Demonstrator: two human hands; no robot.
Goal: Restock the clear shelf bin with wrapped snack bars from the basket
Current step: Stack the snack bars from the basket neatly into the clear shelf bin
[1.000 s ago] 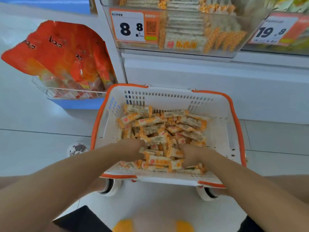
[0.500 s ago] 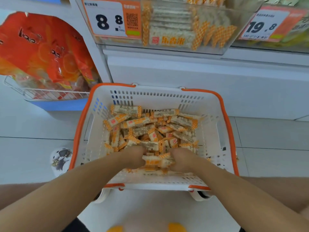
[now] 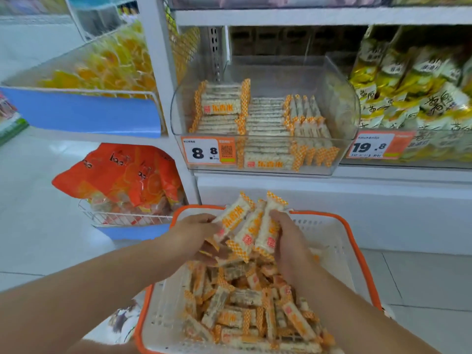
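We have a bundle of bars (image 3: pixel 245 231) clamped between both hands — left hand (image 3: pixel 190 235) and right hand (image 3: pixel 287 241) curl in from either side, each grip closed on the bundle, just above the basket (image 3: pixel 357 256), where many more bars lie loose. The held bars stand on end, tilted away from us. The bin (image 3: pixel 342 103) sits up and ahead on the shelf, slightly to the right — so we judge the right hand nearer. Its right part looks free, beside the stacked rows
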